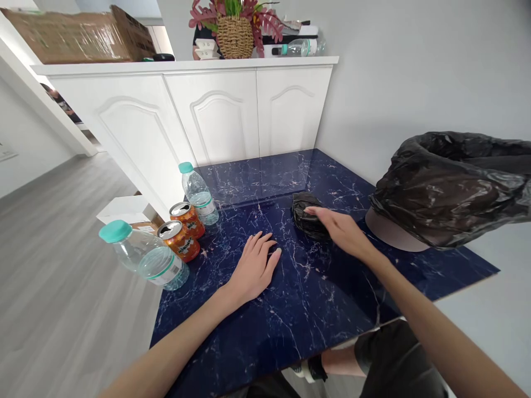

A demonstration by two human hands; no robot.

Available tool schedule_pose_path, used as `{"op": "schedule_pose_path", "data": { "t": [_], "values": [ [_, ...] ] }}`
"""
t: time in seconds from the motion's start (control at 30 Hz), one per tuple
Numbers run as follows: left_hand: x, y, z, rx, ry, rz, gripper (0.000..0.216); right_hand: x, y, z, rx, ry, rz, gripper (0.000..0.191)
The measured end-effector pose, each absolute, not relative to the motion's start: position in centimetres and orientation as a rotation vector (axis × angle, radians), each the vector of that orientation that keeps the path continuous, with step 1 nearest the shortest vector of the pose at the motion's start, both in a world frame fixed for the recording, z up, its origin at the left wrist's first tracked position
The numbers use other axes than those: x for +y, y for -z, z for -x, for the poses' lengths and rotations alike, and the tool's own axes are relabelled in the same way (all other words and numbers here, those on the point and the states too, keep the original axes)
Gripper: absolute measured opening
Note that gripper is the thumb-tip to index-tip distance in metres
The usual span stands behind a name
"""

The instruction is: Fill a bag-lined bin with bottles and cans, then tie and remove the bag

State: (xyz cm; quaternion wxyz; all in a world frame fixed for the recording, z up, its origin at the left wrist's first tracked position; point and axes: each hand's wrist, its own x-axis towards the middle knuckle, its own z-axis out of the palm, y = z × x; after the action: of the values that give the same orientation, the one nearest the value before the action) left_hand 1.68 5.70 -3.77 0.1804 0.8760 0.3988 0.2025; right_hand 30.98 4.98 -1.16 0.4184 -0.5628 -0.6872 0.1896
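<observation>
My left hand (255,268) lies palm down on the dark blue marble-patterned table (290,304), fingers spread, holding nothing. To its right, my right hand (342,229) is on a compact bundle of black plastic bag (309,221), with a digit across its top; the other fingers are partly hidden. The bundle rests on the table. Farther right stands a pale bin (394,232) with a black bag (460,188) draped over its rim. Its inside is mostly hidden.
Along the table's left edge stand two orange soda cans (179,240) and two clear bottles with turquoise caps (161,265). A white cabinet (224,116) borders the far edge, bearing a potted plant (235,36) and a cardboard box (83,36). A white box (128,210) sits left, beyond the table.
</observation>
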Motion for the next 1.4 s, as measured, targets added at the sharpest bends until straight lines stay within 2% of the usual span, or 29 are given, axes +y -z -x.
{"op": "schedule_pose_path", "data": {
  "t": [0.1,0.23,0.3,0.4,0.53,0.77,1.03,1.4],
  "values": [
    [5.7,3.8,-1.7,1.111,-0.579,-2.492,0.047,5.5,-0.3,-33.2,-1.638,-0.586,1.406,0.059],
    [5.6,3.7,-1.8,1.116,-0.553,-2.505,0.049,7.6,-0.3,-35.9,-1.965,-0.456,1.515,0.056],
    [5.5,3.7,-1.9,1.12,-0.549,-2.512,0.049,8.7,0.4,-36.8,-2.189,-0.415,1.512,0.065],
    [5.5,3.6,-1.9,1.125,-0.536,-2.519,0.05,9.9,2.0,-37.0,-2.413,-0.371,1.552,0.09],
    [5.4,3.6,-1.9,1.128,-0.502,-2.529,0.051,10.1,4.4,-35.7,-2.494,-0.334,1.622,0.086],
    [5.4,3.7,-1.7,1.114,-0.467,-2.536,0.052,10.2,7.3,-33.1,-2.277,-0.124,1.876,0.078],
    [5.4,3.8,-1.8,1.121,-0.481,-2.568,0.051,13.1,8.2,-32.1,-1.885,-0.104,2.223,0.074],
    [5.4,3.6,-1.7,1.121,-0.471,-2.578,0.05,17.9,9.0,-38.1,-1.313,-0.036,2.429,0.085]
  ]
}}
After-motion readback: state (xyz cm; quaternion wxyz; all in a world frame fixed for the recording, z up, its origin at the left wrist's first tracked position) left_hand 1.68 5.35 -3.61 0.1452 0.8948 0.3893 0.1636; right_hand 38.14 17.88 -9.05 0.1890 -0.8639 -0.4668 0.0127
